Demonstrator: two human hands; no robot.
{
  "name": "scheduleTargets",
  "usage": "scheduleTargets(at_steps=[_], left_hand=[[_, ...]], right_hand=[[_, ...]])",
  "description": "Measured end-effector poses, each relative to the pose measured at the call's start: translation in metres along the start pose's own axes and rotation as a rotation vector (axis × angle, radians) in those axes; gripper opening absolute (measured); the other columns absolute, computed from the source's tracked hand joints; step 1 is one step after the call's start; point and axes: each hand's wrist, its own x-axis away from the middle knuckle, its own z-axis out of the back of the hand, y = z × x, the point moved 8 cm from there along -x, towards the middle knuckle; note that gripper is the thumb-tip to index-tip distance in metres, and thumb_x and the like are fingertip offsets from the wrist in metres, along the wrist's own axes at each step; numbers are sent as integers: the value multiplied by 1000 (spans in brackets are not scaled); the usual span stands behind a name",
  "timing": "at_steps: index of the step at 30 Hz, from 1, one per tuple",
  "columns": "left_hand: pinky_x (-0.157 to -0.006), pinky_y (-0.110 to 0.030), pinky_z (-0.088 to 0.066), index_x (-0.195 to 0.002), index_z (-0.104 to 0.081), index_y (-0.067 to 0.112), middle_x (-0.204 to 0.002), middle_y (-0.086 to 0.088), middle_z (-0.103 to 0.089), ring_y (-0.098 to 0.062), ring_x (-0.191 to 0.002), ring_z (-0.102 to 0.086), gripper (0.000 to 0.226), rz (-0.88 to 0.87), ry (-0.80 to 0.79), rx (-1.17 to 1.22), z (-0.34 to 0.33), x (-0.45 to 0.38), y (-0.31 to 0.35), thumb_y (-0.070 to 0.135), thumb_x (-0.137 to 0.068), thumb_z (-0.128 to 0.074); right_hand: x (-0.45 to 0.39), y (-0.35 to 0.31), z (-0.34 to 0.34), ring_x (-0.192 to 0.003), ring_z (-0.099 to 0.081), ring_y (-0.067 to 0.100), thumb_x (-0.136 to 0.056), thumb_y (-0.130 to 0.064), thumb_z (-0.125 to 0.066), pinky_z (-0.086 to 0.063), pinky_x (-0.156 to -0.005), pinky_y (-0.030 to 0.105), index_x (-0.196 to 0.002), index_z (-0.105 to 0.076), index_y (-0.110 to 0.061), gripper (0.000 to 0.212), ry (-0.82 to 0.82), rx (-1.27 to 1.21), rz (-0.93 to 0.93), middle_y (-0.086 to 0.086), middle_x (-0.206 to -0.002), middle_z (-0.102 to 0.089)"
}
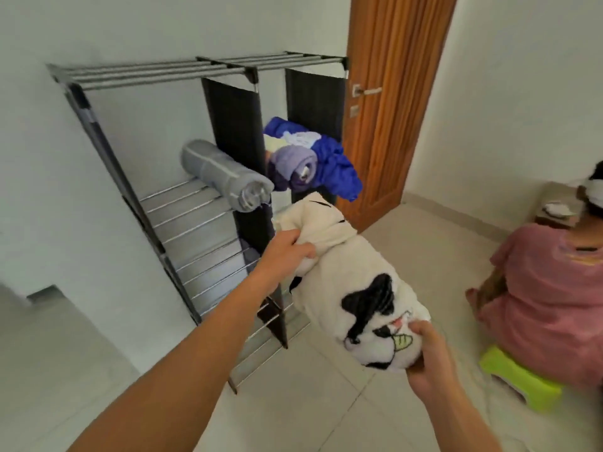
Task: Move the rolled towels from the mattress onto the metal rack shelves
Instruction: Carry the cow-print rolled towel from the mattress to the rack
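Both hands grip the white rolled towel (pixel 352 282) — left hand (pixel 284 252) at the far end, right hand (pixel 427 360) at the near end — long axis pointing toward the rack (pixel 202 203), just short of its shelves.

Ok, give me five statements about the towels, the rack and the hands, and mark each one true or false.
1. Both hands hold the white towel, the left hand at its far end and the right hand at its near end. True.
2. The grey towel lies on the floor. False: it rests on a shelf in the left half of the rack.
3. The blue towel hangs out of the rack's right half. True.
4. The rack's top shelf is stacked with towels. False: its top bars are bare.
5. The wooden door stands left of the rack. False: it is to the right.
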Motion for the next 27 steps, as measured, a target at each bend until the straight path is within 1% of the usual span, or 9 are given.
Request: scheduleTargets(at_steps=[3,5,7,9,13,15,17,22,27], left_hand=[[-63,-28,-39,-92,-67,10,-88,-4,-60,-18,-81,-53,21,25,177,26,53,4,4,15,-72,-63],[-61,-26,-38,-98,-68,7,-90,-6,-60,-15,-76,-52,22,31,318,12,87,7,7,12,-77,-62],[-68,-29,-40,-99,-66,7,-95,-10,-61,-18,-80,-53,22,30,441,7,121,8,10,13,-79,-61],[-71,-31,-39,-102,-64,5,-100,-10,-61,-23,-89,-53,24,25,539,9,151,5,13,15,-80,-59],[-64,-29,-38,-102,-60,3,-97,-7,-58,-21,-88,-52,24,-36,682,-101,198,-21,30,18,-86,-52],[-72,-34,-44,-100,-60,6,-96,-6,-58,-21,-88,-53,20,-94,708,-163,216,-43,39,18,-90,-48],[-79,-37,-46,-102,-61,9,-99,-6,-62,-21,-88,-55,21,-139,724,-193,235,-68,43,19,-91,-46],[-66,-29,-42,-105,-63,9,-98,-8,-65,-21,-85,-56,27,-155,814,-161,282,-113,40,14,-93,-39],[-72,-30,-42,-105,-61,9,-101,-7,-63,-23,-89,-57,28,-106,941,2,327,-138,29,15,-92,-37]], right_hand=[[-20,-4,-55,-101,-63,36,-85,-8,-52,-48,-90,48,-116,-62,-3,33,-169,85,-19,20,-110,-69],[-26,-2,-93,-99,-64,33,-87,-8,-53,-51,-82,44,-121,-59,-1,35,-276,127,-33,20,-112,-68],[-27,5,-130,-95,-65,29,-87,-11,-55,-54,-72,38,-123,-57,-1,37,-362,163,-48,19,-115,-68],[-25,18,-162,-99,-66,28,-87,-14,-57,-54,-68,34,-125,-55,-2,40,-432,163,-86,17,-119,-67],[-14,39,-228,-106,-64,29,-89,-14,-57,-54,-78,36,-125,-54,-7,37,-593,157,-148,15,-119,-66],[-13,46,-258,-110,-62,29,-90,-14,-57,-51,-93,42,-124,-53,-8,35,-639,139,-173,14,-120,-65],[-17,53,-284,-112,-62,29,-89,-15,-58,-46,-103,46,-124,-53,-11,35,-652,133,-180,13,-120,-65],[-32,58,-344,-114,-61,28,-89,-17,-60,-43,-105,47,-123,-53,-13,36,-680,140,-147,10,-123,-64],[-40,64,-398,-114,-61,26,-86,-17,-64,-46,-103,46,-122,-55,-18,37,-713,144,-80,9,-122,-65]])
